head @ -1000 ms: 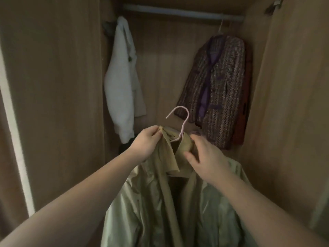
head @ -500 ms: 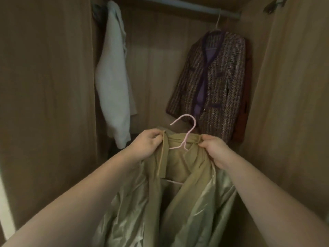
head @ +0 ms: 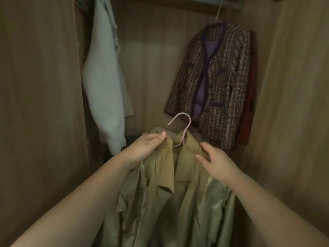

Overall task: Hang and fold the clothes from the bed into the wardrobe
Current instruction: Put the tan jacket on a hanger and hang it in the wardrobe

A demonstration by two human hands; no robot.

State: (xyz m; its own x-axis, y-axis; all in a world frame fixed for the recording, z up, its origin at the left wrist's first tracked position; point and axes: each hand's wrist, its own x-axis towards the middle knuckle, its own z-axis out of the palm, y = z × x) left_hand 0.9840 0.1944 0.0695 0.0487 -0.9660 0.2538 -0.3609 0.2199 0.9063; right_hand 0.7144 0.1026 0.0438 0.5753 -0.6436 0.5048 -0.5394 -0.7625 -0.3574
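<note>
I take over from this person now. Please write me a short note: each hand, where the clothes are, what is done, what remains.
The left hand pinches the coat at one side of its collar; the right hand grips the other side.
The coat is on a pink hanger, held low inside the wardrobe; the hook is free.
Done: a tweed jacket and a white garment hang inside.
Left: put the hook on the rail, likely between them. The bed is out of view.
</note>
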